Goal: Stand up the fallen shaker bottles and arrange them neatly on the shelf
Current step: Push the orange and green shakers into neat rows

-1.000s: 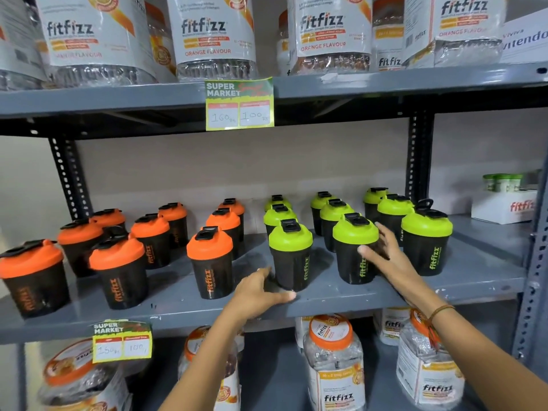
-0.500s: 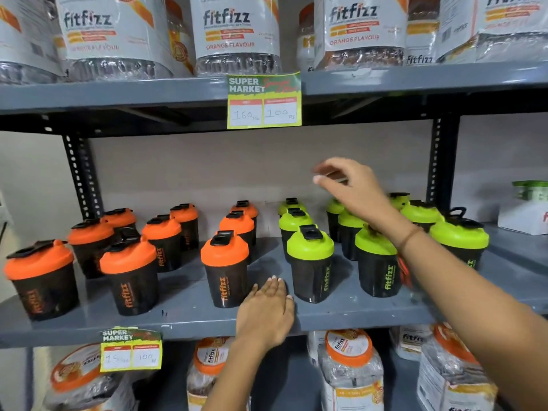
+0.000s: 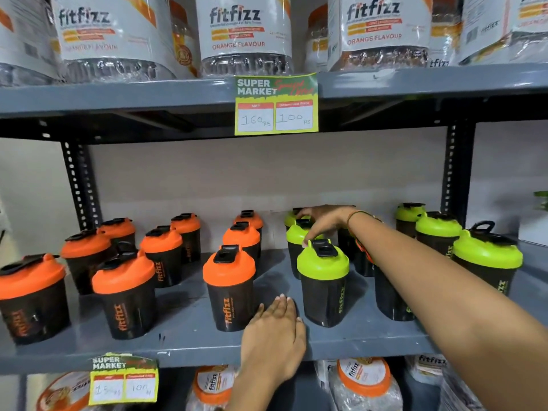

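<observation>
My left hand (image 3: 274, 336) lies flat and open on the front edge of the middle shelf (image 3: 189, 345), palm down, its fingertips between the front orange bottle (image 3: 229, 287) and the front green bottle (image 3: 323, 281). My right hand (image 3: 324, 222) reaches behind the front green bottle, with the forearm crossing over the green bottles to the right of it. Its fingers are bent down onto the lid of the second green bottle (image 3: 296, 232); whether they grip it I cannot tell. Half a second ago this hand was lifted in the air above the green row; now it is lower, at the lids. The left hand has hardly changed place. All bottles I can see stand upright, the orange ones left of the front green bottle. A price tag (image 3: 276, 104) hangs from the shelf above, under big jars (image 3: 243, 31). My arm hides some green bottles.
</observation>
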